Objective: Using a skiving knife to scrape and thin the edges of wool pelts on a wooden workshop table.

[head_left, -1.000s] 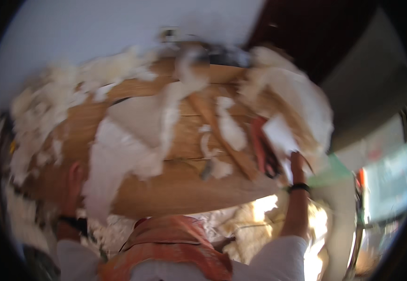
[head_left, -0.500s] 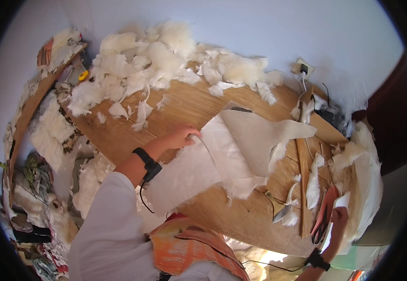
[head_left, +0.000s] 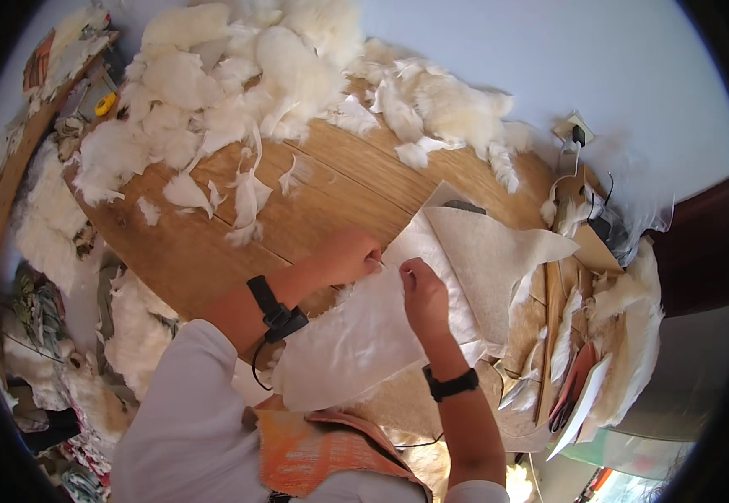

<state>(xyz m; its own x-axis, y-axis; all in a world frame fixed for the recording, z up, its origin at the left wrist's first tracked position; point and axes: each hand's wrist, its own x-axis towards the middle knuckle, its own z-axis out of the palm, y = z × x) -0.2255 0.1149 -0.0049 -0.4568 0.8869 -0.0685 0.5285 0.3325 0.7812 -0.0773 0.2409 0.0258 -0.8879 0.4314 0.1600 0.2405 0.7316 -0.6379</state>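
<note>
A white fur hide (head_left: 356, 335) lies across the table in front of me, its smooth side mostly up. My left hand (head_left: 358, 256) is closed at the hide's upper left edge, thumb and fingers pinched on it. Just to the right, my right hand (head_left: 425, 293) hovers over the hide in a pinch; whatever its fingertips hold is too small to make out. The two sets of fingertips are close together but apart. A stiff beige panel (head_left: 498, 251) covers the right part of the hide, with a dark grey object (head_left: 465, 206) at its top edge.
Cream fur scraps (head_left: 213, 92) are heaped along the table's far side. At the right lie a wooden strip (head_left: 551, 335), scissors (head_left: 563, 411), a reddish piece (head_left: 578, 377) and a white sheet (head_left: 582, 407). A cardboard box (head_left: 596, 250) stands below a wall socket (head_left: 571, 126).
My right hand has come from the white sheet at the far right to beside my left hand. The white sheet has shifted slightly, and the whole view has tilted.
</note>
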